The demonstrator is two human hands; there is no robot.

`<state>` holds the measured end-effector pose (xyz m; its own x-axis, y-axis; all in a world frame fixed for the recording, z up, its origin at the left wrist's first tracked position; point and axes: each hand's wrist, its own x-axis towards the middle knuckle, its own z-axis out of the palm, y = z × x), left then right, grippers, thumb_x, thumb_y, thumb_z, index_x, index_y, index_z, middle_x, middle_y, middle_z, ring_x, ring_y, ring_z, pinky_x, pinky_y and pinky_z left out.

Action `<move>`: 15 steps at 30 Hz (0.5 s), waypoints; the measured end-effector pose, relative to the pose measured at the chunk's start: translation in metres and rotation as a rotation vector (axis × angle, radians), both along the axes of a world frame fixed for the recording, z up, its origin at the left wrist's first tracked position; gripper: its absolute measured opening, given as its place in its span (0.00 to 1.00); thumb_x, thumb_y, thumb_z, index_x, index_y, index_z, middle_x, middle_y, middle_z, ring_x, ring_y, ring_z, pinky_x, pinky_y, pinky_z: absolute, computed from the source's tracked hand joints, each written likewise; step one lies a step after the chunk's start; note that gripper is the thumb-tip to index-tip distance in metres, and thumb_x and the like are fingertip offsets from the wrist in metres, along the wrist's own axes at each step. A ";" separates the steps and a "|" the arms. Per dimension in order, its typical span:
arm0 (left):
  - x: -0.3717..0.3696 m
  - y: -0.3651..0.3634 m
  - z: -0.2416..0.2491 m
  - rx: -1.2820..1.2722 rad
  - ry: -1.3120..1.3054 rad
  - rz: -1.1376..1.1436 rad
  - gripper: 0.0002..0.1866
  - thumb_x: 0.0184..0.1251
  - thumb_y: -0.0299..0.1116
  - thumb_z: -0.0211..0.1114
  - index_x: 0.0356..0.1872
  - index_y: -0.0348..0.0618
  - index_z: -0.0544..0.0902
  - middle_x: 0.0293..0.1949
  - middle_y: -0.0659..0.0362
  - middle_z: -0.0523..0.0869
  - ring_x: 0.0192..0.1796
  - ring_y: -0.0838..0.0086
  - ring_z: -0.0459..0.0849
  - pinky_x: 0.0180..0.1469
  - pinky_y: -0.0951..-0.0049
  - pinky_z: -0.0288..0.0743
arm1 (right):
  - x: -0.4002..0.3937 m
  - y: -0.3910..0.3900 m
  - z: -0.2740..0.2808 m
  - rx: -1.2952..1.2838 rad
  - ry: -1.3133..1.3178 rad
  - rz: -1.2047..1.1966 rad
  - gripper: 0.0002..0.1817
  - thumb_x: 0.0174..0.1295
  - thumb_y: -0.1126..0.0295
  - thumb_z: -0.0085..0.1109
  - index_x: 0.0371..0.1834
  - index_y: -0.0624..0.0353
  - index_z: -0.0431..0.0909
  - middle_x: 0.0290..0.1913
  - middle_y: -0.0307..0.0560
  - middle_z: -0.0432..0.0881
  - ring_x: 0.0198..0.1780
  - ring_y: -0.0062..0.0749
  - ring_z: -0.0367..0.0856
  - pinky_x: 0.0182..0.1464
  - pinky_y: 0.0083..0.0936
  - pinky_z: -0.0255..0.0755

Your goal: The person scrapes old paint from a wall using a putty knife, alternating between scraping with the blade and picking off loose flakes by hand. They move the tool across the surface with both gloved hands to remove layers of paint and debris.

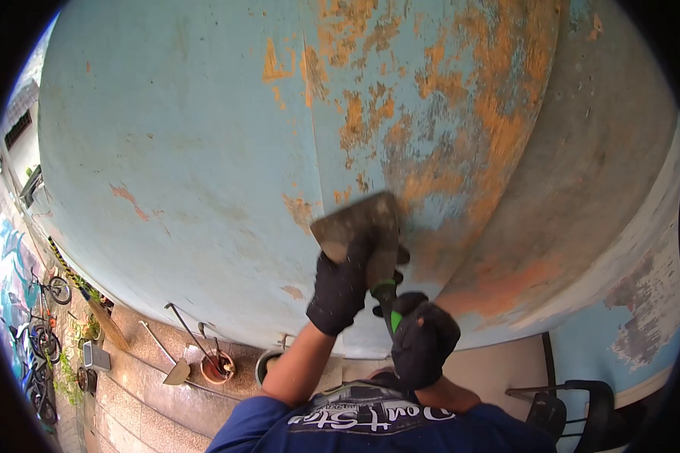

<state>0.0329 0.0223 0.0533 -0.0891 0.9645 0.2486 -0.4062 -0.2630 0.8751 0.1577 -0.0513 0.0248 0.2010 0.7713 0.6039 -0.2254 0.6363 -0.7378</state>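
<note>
A wide scraper [364, 220] with a grey metal blade and a black-and-green handle is pressed against a painted wall [204, 151]. My right hand [425, 340], in a black glove, is closed around the handle. Higher up, my left hand [341, 291], also black-gloved, grips the blade near its neck, with fingertips showing on the far side. The blade's edge lies at the border of pale blue paint and bare patches. Orange and grey patches [461, 136] spread above and to the right of the blade.
Below left, a long-handled scraper [177, 371] lies near a terracotta pot [217, 367] on the steps. A grey bucket [264, 364] stands by the wall's foot. Bicycles [45, 343] are at far left. A black chair [582, 411] is at lower right.
</note>
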 end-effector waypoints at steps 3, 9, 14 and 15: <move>0.000 -0.002 0.013 -0.089 -0.102 -0.057 0.18 0.75 0.39 0.64 0.55 0.33 0.80 0.41 0.49 0.89 0.37 0.66 0.91 0.37 0.67 0.85 | 0.002 0.019 -0.017 0.034 -0.024 -0.114 0.07 0.62 0.77 0.56 0.25 0.64 0.75 0.32 0.51 0.85 0.30 0.30 0.82 0.31 0.28 0.73; 0.005 -0.006 0.017 -0.050 -0.115 -0.014 0.18 0.75 0.38 0.64 0.53 0.32 0.80 0.37 0.49 0.89 0.33 0.64 0.91 0.33 0.67 0.85 | 0.011 0.007 0.004 0.045 -0.200 -0.066 0.21 0.71 0.70 0.53 0.17 0.57 0.64 0.18 0.44 0.70 0.36 0.39 0.79 0.38 0.39 0.76; 0.017 -0.034 -0.007 -0.228 -0.087 -0.130 0.21 0.78 0.45 0.59 0.53 0.33 0.81 0.36 0.51 0.89 0.33 0.69 0.88 0.33 0.71 0.82 | 0.004 -0.007 -0.022 -0.079 -0.059 -0.085 0.10 0.66 0.71 0.59 0.27 0.63 0.74 0.35 0.56 0.85 0.28 0.27 0.79 0.27 0.25 0.70; 0.020 -0.041 -0.007 -0.205 -0.100 -0.130 0.21 0.79 0.45 0.58 0.54 0.33 0.81 0.36 0.51 0.88 0.33 0.69 0.87 0.35 0.71 0.82 | 0.005 -0.008 -0.019 -0.079 0.020 0.002 0.11 0.66 0.71 0.58 0.27 0.64 0.74 0.36 0.56 0.85 0.29 0.27 0.79 0.27 0.25 0.70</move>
<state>0.0529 -0.0188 0.0463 0.0249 0.9988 0.0425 -0.5121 -0.0237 0.8586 0.1630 -0.0589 0.0060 0.2109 0.8167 0.5372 -0.2423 0.5761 -0.7806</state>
